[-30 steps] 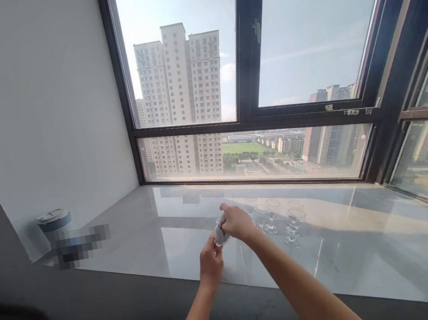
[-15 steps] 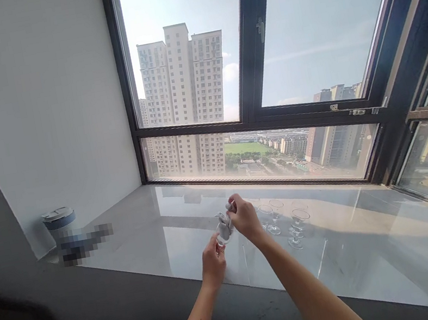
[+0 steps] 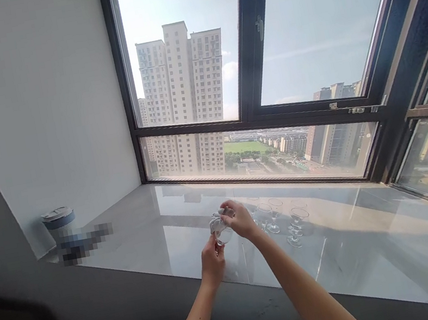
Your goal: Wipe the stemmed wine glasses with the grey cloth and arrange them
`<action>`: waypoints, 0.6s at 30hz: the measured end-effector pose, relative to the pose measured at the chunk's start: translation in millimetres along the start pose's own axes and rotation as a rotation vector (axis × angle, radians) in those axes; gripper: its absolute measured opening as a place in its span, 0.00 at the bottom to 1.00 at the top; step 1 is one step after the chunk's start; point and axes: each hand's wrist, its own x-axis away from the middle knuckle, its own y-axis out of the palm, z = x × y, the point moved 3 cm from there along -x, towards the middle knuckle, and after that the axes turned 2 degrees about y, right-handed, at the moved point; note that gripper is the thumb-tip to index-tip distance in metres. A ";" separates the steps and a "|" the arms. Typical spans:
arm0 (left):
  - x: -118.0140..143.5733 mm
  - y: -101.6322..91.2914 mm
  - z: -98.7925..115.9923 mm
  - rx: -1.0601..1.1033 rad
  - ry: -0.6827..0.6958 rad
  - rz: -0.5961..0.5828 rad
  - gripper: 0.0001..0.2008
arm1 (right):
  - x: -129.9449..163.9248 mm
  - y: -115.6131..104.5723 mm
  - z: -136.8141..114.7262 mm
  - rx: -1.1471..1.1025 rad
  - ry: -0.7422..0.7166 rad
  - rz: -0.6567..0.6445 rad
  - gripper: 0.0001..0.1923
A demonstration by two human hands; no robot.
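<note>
My left hand (image 3: pixel 212 264) holds a small clear stemmed glass (image 3: pixel 222 234) from below, over the marble sill. My right hand (image 3: pixel 240 219) presses a pale grey cloth (image 3: pixel 215 219) against the top of that glass. Both hands are raised a little above the sill's front part. Just right of my right hand, several more clear stemmed glasses (image 3: pixel 287 221) stand upright on the sill.
The glossy marble window sill (image 3: pixel 351 257) runs along a large dark-framed window (image 3: pixel 253 76). A white and blue lidded container (image 3: pixel 57 218) stands at the far left by the white wall. A dark ledge (image 3: pixel 142 316) borders the sill's near edge.
My right hand with the cloth has shifted slightly over the glass's top, and my left hand has turned the glass a little. The view has barely moved.
</note>
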 end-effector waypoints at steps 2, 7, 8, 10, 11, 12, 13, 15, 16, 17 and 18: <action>0.2 0.5 0.3 0.012 0.011 -0.011 0.23 | -1.4 5.5 5.7 -0.115 0.049 -0.098 0.15; -0.4 -1.4 -0.4 0.016 -0.018 0.034 0.19 | 6.3 15.0 34.4 -0.477 0.297 -0.095 0.19; -0.5 -2.4 -0.9 0.016 -0.035 0.051 0.18 | 10.3 16.7 42.1 -0.506 0.363 -0.066 0.19; -0.4 -4.8 -2.9 0.029 -0.085 0.099 0.16 | 20.0 19.4 57.0 -0.487 0.463 -0.008 0.18; -0.1 -6.2 -4.5 0.042 -0.117 0.129 0.16 | 25.2 20.0 63.5 -0.444 0.489 0.025 0.18; 0.5 -7.7 -6.5 0.056 -0.151 0.167 0.16 | 30.4 20.3 68.8 -0.384 0.494 0.057 0.19; 1.2 -9.2 -8.6 0.070 -0.180 0.207 0.16 | 35.5 20.4 72.9 -0.309 0.482 0.086 0.20; 2.2 -11.8 -11.9 0.101 -0.205 0.285 0.15 | 44.7 22.0 77.2 -0.142 0.426 0.127 0.24; 2.1 -12.6 -12.8 0.123 -0.201 0.321 0.15 | 48.8 24.1 77.6 -0.074 0.396 0.131 0.25; 1.5 -13.0 -13.1 0.153 -0.194 0.352 0.14 | 52.4 27.3 77.0 -0.024 0.369 0.127 0.26; 0.2 -12.7 -12.8 0.198 -0.192 0.379 0.14 | 55.5 31.3 75.0 0.019 0.335 0.121 0.26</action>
